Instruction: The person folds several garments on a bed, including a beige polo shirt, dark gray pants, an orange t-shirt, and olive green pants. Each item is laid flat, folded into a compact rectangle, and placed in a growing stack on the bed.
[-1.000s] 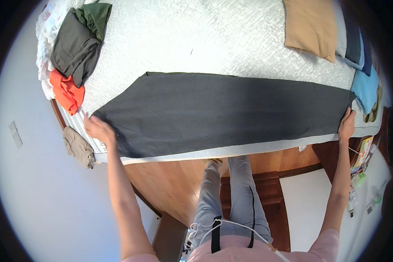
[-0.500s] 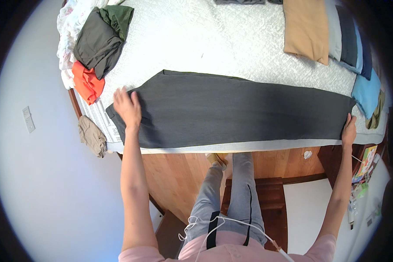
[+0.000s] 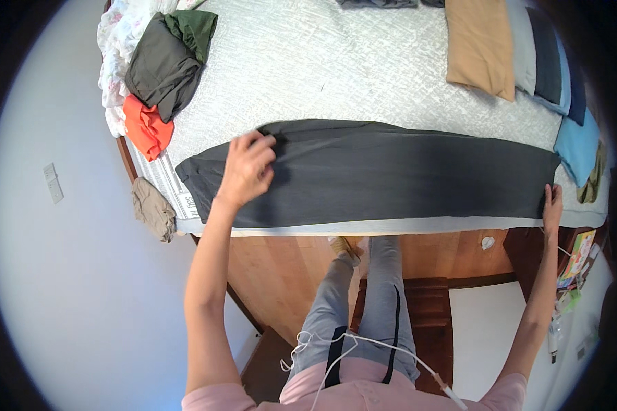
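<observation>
A pair of dark grey trousers [image 3: 404,175] lies folded lengthwise along the bed's near edge, the waist end at left and the leg ends at right. My left hand [image 3: 248,170] is over the upper left part, its fingers curled and closed at the cloth near the crotch corner, slightly blurred. Creases run from the waist end beneath that hand. At the far right my right hand [image 3: 552,207] holds the hem end, thumb and fingers closed at its edge.
On the bed [image 3: 322,61], a dark green-grey garment [image 3: 164,65], a red cloth [image 3: 147,127] and a beige cloth [image 3: 152,209] lie at left. Folded tan trousers [image 3: 480,51] and blue garments [image 3: 576,151] line the right side. A white cable [image 3: 391,349] hangs before me.
My left hand has moved right from the waist end to the crotch corner, and its fingers have curled. That corner of the trousers is now turned inward. My right hand stays at the hem.
</observation>
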Available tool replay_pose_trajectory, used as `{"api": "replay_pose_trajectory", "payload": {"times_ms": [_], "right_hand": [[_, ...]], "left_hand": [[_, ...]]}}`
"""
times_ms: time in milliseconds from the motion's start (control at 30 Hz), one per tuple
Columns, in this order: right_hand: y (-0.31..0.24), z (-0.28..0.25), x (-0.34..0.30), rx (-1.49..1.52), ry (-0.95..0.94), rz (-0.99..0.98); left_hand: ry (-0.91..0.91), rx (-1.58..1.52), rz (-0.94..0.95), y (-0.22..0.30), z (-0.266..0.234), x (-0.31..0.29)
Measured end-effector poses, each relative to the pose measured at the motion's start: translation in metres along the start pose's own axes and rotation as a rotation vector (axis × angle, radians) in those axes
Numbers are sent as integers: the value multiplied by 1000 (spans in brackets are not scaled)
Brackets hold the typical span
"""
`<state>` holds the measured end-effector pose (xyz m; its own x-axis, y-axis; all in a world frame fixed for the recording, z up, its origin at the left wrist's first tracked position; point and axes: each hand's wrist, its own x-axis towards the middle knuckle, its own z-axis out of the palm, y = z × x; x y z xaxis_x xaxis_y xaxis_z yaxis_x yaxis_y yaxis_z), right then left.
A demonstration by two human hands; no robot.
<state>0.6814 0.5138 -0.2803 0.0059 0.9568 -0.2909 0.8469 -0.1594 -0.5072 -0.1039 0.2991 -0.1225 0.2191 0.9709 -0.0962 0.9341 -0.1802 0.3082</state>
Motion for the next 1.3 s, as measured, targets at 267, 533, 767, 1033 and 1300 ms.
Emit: {"api": "replay_pose_trajectory", "payload": {"times_ms": [267,533,767,1033,1300], "right_hand": [[-2,-5,5,-99,-29,-85],[-5,-8,1,-16,-19,31],[-2,-21,12,226,-177,67],[-43,-49,-9,678,-243,202],[-228,-125,-106,918,-22,197]], "left_hand": [[-101,287,-48,-40,-6,16],[42,-273,-437,-72,25,69],[-140,-96,-449,-67,15,64],[87,157,-229,24,59,-40],[263,-21,-509,60,96,-38]]}}
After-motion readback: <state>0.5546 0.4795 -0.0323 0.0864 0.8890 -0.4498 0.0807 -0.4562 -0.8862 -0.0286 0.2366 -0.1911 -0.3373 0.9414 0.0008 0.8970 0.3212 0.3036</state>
